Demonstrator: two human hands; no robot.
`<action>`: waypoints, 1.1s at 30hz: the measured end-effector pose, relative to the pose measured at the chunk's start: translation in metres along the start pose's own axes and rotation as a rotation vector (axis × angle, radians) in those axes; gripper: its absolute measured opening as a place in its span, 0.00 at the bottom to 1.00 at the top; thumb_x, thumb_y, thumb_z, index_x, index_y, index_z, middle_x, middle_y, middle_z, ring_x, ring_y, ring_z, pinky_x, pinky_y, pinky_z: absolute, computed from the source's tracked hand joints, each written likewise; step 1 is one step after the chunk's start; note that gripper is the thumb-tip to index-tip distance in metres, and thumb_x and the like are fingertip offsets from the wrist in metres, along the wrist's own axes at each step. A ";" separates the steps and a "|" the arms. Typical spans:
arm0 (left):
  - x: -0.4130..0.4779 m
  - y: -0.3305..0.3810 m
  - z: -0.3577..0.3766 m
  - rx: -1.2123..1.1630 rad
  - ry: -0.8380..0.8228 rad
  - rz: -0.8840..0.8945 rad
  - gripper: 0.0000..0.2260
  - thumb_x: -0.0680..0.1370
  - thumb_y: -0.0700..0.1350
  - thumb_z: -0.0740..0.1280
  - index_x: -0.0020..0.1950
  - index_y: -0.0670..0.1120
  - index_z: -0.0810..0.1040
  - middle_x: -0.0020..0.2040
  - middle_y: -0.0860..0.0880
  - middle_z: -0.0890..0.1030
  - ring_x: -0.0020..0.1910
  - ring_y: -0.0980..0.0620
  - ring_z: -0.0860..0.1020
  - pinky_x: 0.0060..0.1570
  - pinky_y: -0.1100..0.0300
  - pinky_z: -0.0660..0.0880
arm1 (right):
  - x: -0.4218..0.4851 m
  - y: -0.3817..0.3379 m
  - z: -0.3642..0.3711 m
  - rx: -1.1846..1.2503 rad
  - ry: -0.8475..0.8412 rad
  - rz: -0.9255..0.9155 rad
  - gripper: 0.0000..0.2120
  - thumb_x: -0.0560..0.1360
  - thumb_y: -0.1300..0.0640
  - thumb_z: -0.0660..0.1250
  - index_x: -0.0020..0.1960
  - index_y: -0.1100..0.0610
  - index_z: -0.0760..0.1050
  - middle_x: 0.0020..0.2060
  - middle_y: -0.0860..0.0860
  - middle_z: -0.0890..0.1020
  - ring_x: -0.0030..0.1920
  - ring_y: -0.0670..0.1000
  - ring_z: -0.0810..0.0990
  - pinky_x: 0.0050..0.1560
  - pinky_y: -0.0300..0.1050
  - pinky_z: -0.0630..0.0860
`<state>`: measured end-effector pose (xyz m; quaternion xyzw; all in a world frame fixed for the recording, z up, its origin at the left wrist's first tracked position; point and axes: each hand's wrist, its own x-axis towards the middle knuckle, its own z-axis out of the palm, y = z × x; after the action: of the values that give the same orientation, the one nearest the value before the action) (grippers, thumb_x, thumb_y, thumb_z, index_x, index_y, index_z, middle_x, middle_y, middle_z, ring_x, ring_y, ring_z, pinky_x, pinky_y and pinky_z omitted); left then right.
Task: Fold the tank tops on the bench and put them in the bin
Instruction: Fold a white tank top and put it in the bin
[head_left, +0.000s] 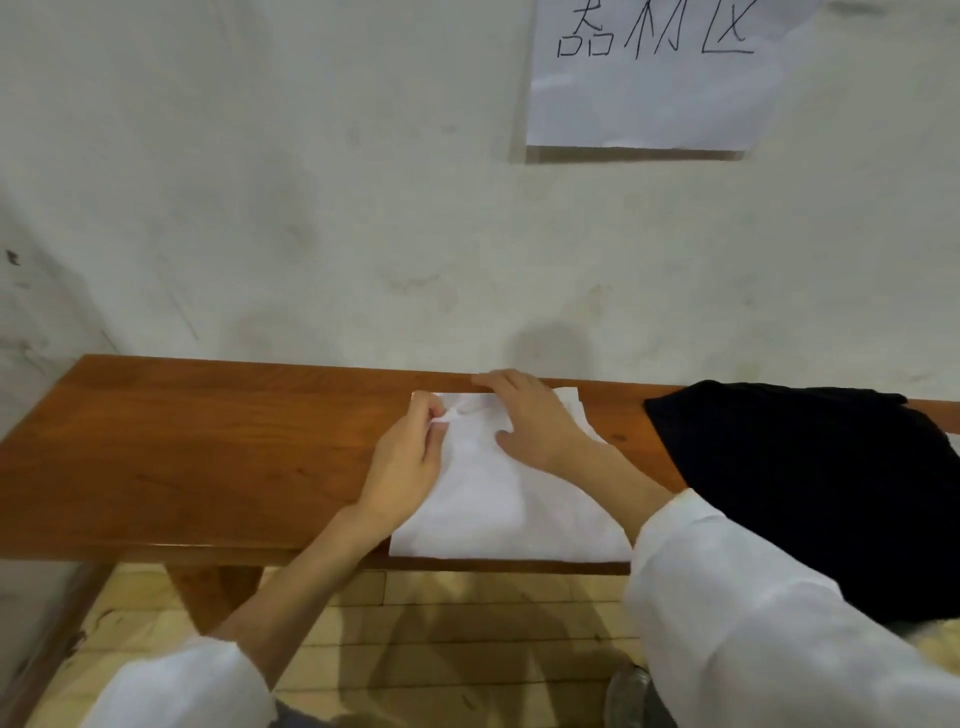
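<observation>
Bench (208, 457), white tank top (498, 509) beneath left hand (410, 457), right hand (530, 421)

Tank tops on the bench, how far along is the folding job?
Done: nothing looks finished, and no bin is in view. In hand: the white tank top lies spread on the bench; the left hand pinches its upper edge while the right hand presses it flat. Left: the black tank top lies crumpled further right, unfolded, and both need binning.
</observation>
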<state>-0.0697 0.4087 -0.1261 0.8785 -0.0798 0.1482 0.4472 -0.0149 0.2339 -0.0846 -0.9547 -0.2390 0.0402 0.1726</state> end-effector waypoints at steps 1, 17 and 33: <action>-0.002 0.000 -0.002 0.005 0.007 0.023 0.03 0.81 0.43 0.59 0.51 0.50 0.66 0.37 0.55 0.73 0.32 0.56 0.73 0.30 0.65 0.70 | 0.009 0.001 -0.002 -0.057 -0.056 0.003 0.25 0.71 0.59 0.69 0.67 0.55 0.69 0.64 0.53 0.73 0.65 0.55 0.70 0.64 0.46 0.65; 0.036 -0.006 -0.001 -0.074 0.199 -0.366 0.03 0.81 0.40 0.59 0.53 0.42 0.68 0.40 0.49 0.75 0.40 0.50 0.74 0.39 0.56 0.68 | -0.004 0.071 -0.034 0.621 0.123 0.547 0.19 0.73 0.54 0.72 0.59 0.60 0.72 0.52 0.54 0.78 0.52 0.54 0.78 0.49 0.45 0.75; -0.016 0.028 0.037 0.691 -0.413 -0.163 0.26 0.82 0.58 0.46 0.77 0.48 0.53 0.79 0.46 0.49 0.78 0.45 0.45 0.76 0.48 0.43 | -0.073 0.011 0.050 -0.167 0.082 0.264 0.30 0.81 0.42 0.41 0.78 0.56 0.46 0.78 0.54 0.47 0.77 0.54 0.43 0.74 0.48 0.37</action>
<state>-0.0858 0.3625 -0.1308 0.9917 -0.0434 -0.0489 0.1105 -0.0819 0.2060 -0.1360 -0.9897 -0.1068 0.0033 0.0957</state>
